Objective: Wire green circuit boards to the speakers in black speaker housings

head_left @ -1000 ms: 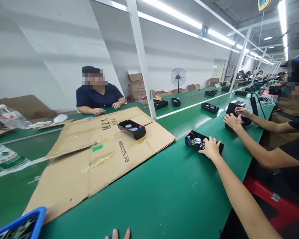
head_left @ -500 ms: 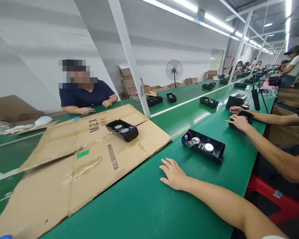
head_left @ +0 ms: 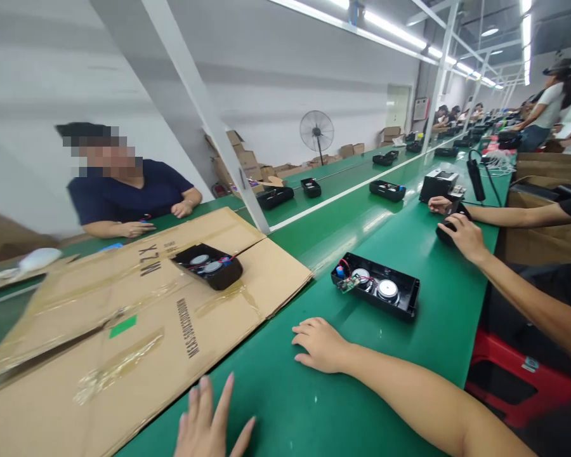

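Tabletop (head_left: 285, 412), green and long, stretches from six o'clock toward two. Flattened cardboard (head_left: 137, 381) covers its eight o'clock side, bearing an open black case (head_left: 228, 278). Nearest the person's hands, at four o'clock, an open black housing (head_left: 375, 300) lies directly on the green surface. The left hand (head_left: 209, 419) is at seven o'clock beside the cardboard edge, fingers spread apart; the right hand (head_left: 320, 346) — palm down, fingers slightly apart — is at five, near the housing but clear of it. Inside sit two round speakers (head_left: 388, 291), then a small circuit board (head_left: 348, 284) and a blue cylinder (head_left: 340, 271).
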### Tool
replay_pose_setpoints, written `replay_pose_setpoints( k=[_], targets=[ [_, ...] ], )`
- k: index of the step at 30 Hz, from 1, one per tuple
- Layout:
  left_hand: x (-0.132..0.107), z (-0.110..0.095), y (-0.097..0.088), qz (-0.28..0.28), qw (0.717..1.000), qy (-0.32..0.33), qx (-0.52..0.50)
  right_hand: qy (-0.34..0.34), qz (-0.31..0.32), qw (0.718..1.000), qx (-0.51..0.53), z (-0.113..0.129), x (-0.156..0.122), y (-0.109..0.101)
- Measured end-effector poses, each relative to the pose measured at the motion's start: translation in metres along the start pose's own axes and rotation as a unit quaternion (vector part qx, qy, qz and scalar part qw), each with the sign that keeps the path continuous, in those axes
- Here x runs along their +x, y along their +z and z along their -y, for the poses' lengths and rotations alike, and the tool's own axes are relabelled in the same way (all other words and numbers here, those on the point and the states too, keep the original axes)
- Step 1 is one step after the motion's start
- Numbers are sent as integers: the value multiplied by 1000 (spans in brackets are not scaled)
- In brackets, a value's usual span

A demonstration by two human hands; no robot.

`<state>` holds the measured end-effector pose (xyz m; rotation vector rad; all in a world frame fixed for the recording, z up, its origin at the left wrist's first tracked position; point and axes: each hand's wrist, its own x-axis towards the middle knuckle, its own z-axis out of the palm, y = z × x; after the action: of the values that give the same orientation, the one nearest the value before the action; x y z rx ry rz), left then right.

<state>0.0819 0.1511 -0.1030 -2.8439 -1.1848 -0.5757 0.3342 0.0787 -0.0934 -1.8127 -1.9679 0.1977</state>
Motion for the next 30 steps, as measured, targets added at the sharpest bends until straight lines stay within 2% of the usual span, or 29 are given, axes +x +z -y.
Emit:
replay_pose_setpoints(
  k=[2, 4, 9, 12, 16, 19, 23, 26, 30],
  targets=[
    [39, -4, -6, 22, 999, 13, 44, 2, -10, 1000, 23, 1, -1, -2],
    [78, -4, -7, 26, 996, -28, 79, 4, -21, 999, 48, 1, -2, -3],
    [165, 23, 1, 11, 985, -126, 117, 9, -32, 996, 85, -2, -2, -2],
    [208, 42, 3, 13, 980, -167, 108, 16, -28, 996, 84, -2, -1, -1],
    [250, 53, 5, 64, 982, -159, 79, 27, -21, 996, 78, -2, 3, -2],
    [264, 52, 6, 89, 982, -150, 71, 31, -16, 997, 76, -3, 6, -2],
    [259, 45, 8, 79, 980, -164, 85, 32, -13, 996, 76, -4, 8, -1],
    [240, 39, 8, 56, 981, -163, 89, 29, -9, 997, 76, -6, 8, 1],
    [197, 40, -1, 33, 987, -143, 71, 26, -4, 997, 72, -7, 8, 2]
  ],
)
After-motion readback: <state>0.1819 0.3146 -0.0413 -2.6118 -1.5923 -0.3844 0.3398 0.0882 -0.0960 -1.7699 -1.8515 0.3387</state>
